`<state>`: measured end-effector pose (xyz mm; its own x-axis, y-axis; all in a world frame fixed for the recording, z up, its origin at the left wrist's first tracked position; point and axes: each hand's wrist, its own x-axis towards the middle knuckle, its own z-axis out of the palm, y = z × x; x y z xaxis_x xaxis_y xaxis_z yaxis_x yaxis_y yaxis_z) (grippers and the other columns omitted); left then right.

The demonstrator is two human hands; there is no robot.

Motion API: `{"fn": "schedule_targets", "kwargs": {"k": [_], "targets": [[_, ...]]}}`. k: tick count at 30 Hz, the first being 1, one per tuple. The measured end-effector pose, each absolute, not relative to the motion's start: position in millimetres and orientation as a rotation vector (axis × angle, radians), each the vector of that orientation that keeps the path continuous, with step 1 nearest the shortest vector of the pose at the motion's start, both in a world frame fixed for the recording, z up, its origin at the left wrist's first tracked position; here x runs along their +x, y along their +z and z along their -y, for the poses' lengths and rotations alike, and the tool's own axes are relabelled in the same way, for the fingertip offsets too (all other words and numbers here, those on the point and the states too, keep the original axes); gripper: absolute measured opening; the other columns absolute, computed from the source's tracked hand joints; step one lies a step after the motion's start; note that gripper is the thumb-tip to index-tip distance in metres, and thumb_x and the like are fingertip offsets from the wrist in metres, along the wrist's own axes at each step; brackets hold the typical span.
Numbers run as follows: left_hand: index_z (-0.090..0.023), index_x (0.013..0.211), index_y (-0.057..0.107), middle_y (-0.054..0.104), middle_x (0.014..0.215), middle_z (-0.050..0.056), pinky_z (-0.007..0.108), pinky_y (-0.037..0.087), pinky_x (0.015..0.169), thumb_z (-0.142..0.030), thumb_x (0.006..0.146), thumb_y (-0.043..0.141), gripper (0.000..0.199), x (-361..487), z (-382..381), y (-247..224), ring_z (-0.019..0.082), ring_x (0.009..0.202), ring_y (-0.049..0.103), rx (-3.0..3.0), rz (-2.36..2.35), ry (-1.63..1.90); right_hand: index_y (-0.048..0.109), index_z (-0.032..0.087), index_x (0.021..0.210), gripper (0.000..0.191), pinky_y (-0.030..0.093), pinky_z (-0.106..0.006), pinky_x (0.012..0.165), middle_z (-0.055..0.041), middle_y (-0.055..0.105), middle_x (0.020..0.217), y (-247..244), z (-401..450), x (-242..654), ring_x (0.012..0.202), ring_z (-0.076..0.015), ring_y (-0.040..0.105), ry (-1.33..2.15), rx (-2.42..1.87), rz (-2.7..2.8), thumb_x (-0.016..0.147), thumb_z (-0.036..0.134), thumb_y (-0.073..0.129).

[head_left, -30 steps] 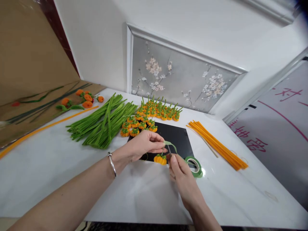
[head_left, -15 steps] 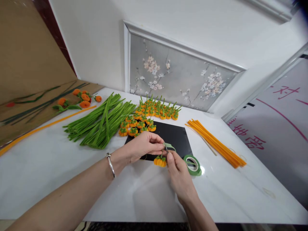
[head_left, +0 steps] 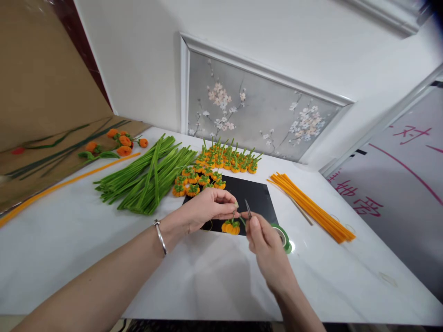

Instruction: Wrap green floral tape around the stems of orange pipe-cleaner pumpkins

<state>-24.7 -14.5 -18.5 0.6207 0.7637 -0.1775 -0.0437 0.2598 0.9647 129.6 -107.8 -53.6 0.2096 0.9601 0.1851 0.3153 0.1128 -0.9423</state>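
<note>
Left hand (head_left: 209, 210) pinched on the stem (head_left: 233, 215) of one pumpkin (head_left: 230, 227), which hangs over the near edge of the black mat (head_left: 249, 196). Right hand (head_left: 266, 236) closed around scissors (head_left: 248, 210), blades clear of the stem. Tape roll (head_left: 286, 240) partly hidden behind right hand. Farther out on bench (head_left: 207, 286): more pumpkins (head_left: 219, 162), green rods (head_left: 148, 177) left, orange rods (head_left: 313, 210) right.
</note>
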Motion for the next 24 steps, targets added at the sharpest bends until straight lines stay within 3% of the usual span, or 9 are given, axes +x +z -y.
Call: {"fn": "schedule_targets", "kwargs": {"k": [4, 7, 9, 14, 19, 22, 24], "targets": [[-0.011, 0.072, 0.062, 0.062, 0.068, -0.002, 0.021, 0.052, 0.077, -0.017, 0.072, 0.074, 0.013, -23, 16, -16, 0.011, 0.076, 0.068, 1.190, -0.785, 0.643, 0.056, 0.018, 0.106, 0.030, 0.041, -0.027, 0.058, -0.0019, 0.060, 0.075, -40, 84, 175, 0.062, -0.0161, 0.053, 0.336, -1.682, 1.521, 0.091, 0.041, 0.045], [-0.011, 0.073, 0.062, 0.063, 0.069, -0.001, 0.020, 0.052, 0.074, -0.015, 0.072, 0.073, 0.012, -24, 16, -17, 0.011, 0.076, 0.068, 1.191, -0.782, 0.648, 0.058, 0.015, 0.104, 0.020, 0.043, -0.030, 0.072, -0.0110, 0.064, 0.096, -41, 54, 207, 0.085, -0.0210, 0.060, -0.014, -1.975, 1.769, 0.091, 0.025, 0.047], [-0.011, 0.077, 0.062, 0.065, 0.072, 0.000, 0.019, 0.052, 0.070, -0.015, 0.073, 0.072, 0.011, -25, 14, -19, 0.011, 0.076, 0.068, 1.205, -0.765, 0.655, 0.061, 0.013, 0.102, 0.020, 0.042, -0.031, 0.073, -0.0151, 0.063, 0.100, -46, 37, 218, 0.088, -0.0234, 0.060, -0.048, -2.030, 1.829, 0.090, 0.018, 0.048], [-0.011, 0.087, 0.062, 0.067, 0.074, 0.002, 0.020, 0.052, 0.068, -0.009, 0.072, 0.070, 0.017, -25, 13, -19, 0.012, 0.072, 0.070, 1.187, -0.779, 0.678, 0.067, 0.016, 0.097, 0.017, 0.041, -0.033, 0.073, -0.0138, 0.064, 0.096, -63, 21, 221, 0.087, -0.0252, 0.062, -0.050, -2.087, 1.891, 0.087, 0.017, 0.052], [-0.012, 0.090, 0.058, 0.066, 0.069, 0.001, 0.020, 0.050, 0.062, -0.002, 0.069, 0.067, 0.024, -22, 14, -16, 0.012, 0.067, 0.069, 1.212, -0.799, 0.721, 0.067, 0.018, 0.098, 0.017, 0.043, -0.034, 0.078, -0.0122, 0.065, 0.103, -56, 25, 212, 0.100, -0.0260, 0.059, -0.017, -2.044, 1.902, 0.086, 0.019, 0.056], [-0.012, 0.090, 0.058, 0.068, 0.070, 0.002, 0.020, 0.050, 0.062, -0.003, 0.069, 0.066, 0.025, -22, 13, -19, 0.012, 0.067, 0.068, 1.283, -0.809, 0.737, 0.061, 0.021, 0.108, 0.025, 0.046, -0.026, 0.069, -0.0055, 0.068, 0.096, -36, 34, 192, 0.086, -0.0171, 0.062, 0.281, -1.741, 1.933, 0.092, 0.034, 0.048], [-0.013, 0.092, 0.057, 0.068, 0.072, 0.002, 0.021, 0.050, 0.062, -0.005, 0.069, 0.066, 0.026, -22, 12, -20, 0.013, 0.068, 0.067, 1.342, -0.823, 0.746, 0.061, 0.020, 0.101, 0.031, 0.044, -0.025, 0.059, -0.0034, 0.067, 0.083, -21, 41, 174, 0.072, -0.0159, 0.061, 0.516, -1.541, 1.902, 0.092, 0.044, 0.045]]}}
